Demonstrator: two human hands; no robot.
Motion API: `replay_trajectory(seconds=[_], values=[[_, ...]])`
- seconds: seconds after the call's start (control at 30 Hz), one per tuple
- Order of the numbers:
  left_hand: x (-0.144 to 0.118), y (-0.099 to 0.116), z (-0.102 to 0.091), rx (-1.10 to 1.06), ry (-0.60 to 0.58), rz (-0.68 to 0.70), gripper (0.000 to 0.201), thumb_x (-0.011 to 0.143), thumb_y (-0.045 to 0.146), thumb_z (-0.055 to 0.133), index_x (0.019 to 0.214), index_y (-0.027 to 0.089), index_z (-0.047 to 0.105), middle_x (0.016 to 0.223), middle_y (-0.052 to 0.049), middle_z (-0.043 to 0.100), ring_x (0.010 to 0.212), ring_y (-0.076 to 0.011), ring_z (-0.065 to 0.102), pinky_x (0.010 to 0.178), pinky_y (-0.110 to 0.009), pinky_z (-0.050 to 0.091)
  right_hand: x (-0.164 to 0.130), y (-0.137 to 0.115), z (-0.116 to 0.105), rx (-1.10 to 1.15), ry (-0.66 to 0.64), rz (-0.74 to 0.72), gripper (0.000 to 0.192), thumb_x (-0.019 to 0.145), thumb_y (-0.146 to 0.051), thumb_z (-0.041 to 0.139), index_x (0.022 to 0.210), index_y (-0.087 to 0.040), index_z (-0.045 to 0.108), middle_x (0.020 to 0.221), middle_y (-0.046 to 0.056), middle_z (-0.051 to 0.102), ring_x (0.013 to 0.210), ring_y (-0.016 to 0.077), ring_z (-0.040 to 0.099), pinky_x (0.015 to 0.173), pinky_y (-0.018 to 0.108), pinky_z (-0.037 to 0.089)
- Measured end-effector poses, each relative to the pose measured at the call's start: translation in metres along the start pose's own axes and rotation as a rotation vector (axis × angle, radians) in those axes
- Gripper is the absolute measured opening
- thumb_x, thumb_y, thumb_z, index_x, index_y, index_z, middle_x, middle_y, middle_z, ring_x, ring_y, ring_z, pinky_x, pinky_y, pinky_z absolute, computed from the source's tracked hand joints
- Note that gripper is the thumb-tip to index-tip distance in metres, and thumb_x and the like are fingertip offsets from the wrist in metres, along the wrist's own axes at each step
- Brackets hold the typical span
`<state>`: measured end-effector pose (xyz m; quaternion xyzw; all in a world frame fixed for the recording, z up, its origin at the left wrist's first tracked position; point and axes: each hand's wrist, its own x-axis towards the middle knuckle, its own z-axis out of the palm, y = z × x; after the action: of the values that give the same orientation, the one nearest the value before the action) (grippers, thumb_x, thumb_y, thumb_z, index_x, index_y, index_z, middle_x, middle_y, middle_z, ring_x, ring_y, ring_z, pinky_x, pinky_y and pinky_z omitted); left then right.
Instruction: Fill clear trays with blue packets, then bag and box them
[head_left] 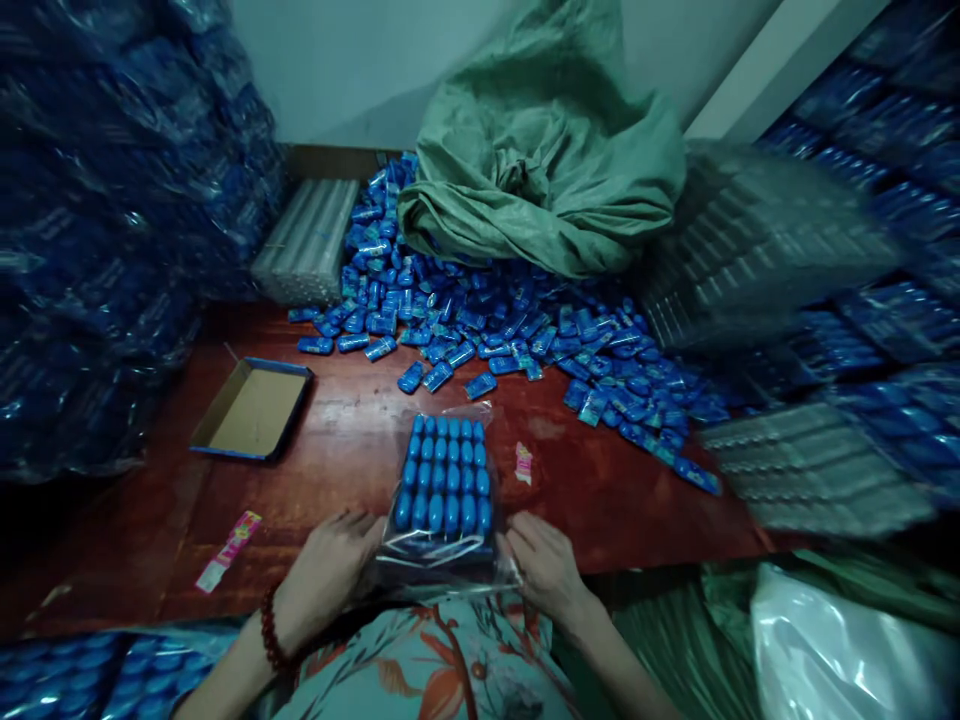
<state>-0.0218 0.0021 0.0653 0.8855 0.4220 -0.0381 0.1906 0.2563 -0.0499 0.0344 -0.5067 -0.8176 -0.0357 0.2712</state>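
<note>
A tray of glossy blue oval pieces in rows lies inside a clear plastic bag at the table's near edge, close to my body. My left hand, with a beaded bracelet at the wrist, grips the bag's near left corner with curled fingers. On the other side, my right hand is closed on the near right corner. The bag's near end stretches between the two hands. My fingertips are partly hidden by the plastic and the knuckles.
A shallow open box sits left on the red-brown table. Small blue packets are heaped behind, below a green sack. Pink strips lie about. Clear plastic trays stand right; wrapped blue stacks rise left.
</note>
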Motion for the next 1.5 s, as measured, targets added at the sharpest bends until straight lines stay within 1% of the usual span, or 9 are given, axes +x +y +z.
replay_trajectory(seconds=[0.2,0.27,0.37,0.6,0.83,1.0,1.13,1.3,1.5], values=[[0.044,-0.015,-0.079,0.032,0.615,-0.016,0.027,0.086,0.016,0.037,0.078,0.019,0.063,0.072,-0.007,0.063,0.073,-0.021,0.057,0.068,-0.031,0.042,0.079,0.037,-0.034,0.052,0.246,0.164,0.025,0.088,-0.019,0.046,0.103,-0.021,0.066,0.104,0.007,0.066,0.09,0.0155,0.063,0.077,0.026,0.049],[0.066,-0.021,-0.094,-0.159,0.793,-0.031,0.023,0.086,0.021,0.042,0.082,0.019,0.065,0.075,-0.005,0.065,0.072,-0.0183,0.057,0.068,-0.028,0.042,0.106,0.045,-0.036,0.226,0.33,0.272,0.029,0.089,-0.022,0.044,0.107,-0.024,0.066,0.111,0.006,0.065,0.1,0.0181,0.062,0.087,0.031,0.048],[0.1,-0.028,-0.105,-0.617,0.938,-0.06,0.018,0.08,0.033,0.057,0.073,0.017,0.064,0.067,-0.001,0.062,0.062,-0.0133,0.054,0.059,-0.022,0.041,0.14,0.056,-0.028,0.528,0.455,0.459,0.024,0.088,-0.032,0.047,0.089,-0.021,0.068,0.093,0.005,0.07,0.091,0.02,0.064,0.084,0.036,0.049],[0.145,-0.04,-0.112,-1.161,1.055,0.015,0.023,0.073,0.038,0.066,0.067,0.016,0.064,0.08,-0.003,0.066,0.079,-0.0148,0.059,0.074,-0.025,0.045,0.181,0.076,0.0,0.967,0.545,0.615,0.025,0.083,-0.043,0.055,0.072,-0.02,0.054,0.063,-0.002,0.06,0.057,0.0147,0.06,0.064,0.031,0.05],[0.166,-0.041,-0.113,-1.639,0.924,0.131,0.027,0.073,0.04,0.069,0.083,0.015,0.07,0.089,-0.007,0.071,0.08,-0.0174,0.067,0.08,-0.031,0.049,0.209,0.085,-0.002,0.993,0.694,0.66,0.029,0.075,-0.045,0.064,0.073,-0.019,0.05,0.043,-0.007,0.052,0.041,0.0125,0.053,0.051,0.026,0.044],[0.174,-0.034,-0.113,-1.788,0.963,0.056,0.027,0.066,0.037,0.075,0.08,0.015,0.071,0.089,-0.007,0.072,0.072,-0.0139,0.065,0.072,-0.027,0.049,0.223,0.096,-0.004,0.887,0.746,0.761,0.035,0.073,-0.051,0.062,0.076,-0.019,0.05,0.045,-0.008,0.048,0.04,0.0123,0.05,0.047,0.026,0.042],[0.179,-0.031,-0.109,-1.768,1.053,0.085,0.023,0.067,0.034,0.075,0.08,0.015,0.072,0.088,-0.006,0.072,0.071,-0.0113,0.063,0.072,-0.025,0.049,0.232,0.078,-0.015,0.319,0.963,0.502,0.022,0.085,-0.038,0.054,0.093,-0.018,0.056,0.084,0.005,0.062,0.077,0.0172,0.059,0.07,0.031,0.046],[0.185,-0.025,-0.109,-1.778,1.152,0.095,0.023,0.065,0.033,0.075,0.08,0.016,0.073,0.085,-0.005,0.072,0.076,-0.014,0.064,0.079,-0.029,0.05,0.25,0.026,-0.011,-0.141,0.502,-0.159,0.018,0.09,-0.018,0.05,0.104,-0.021,0.061,0.095,0.006,0.065,0.094,0.02,0.053,0.085,0.036,0.038],[0.175,-0.026,-0.115,-1.633,1.244,0.021,0.023,0.061,0.032,0.077,0.076,0.014,0.073,0.079,-0.004,0.073,0.076,-0.0152,0.065,0.078,-0.03,0.051,0.271,0.012,0.003,-0.364,0.388,-0.254,0.021,0.092,-0.019,0.048,0.11,-0.019,0.059,0.102,0.007,0.065,0.098,0.0219,0.048,0.084,0.036,0.032]])
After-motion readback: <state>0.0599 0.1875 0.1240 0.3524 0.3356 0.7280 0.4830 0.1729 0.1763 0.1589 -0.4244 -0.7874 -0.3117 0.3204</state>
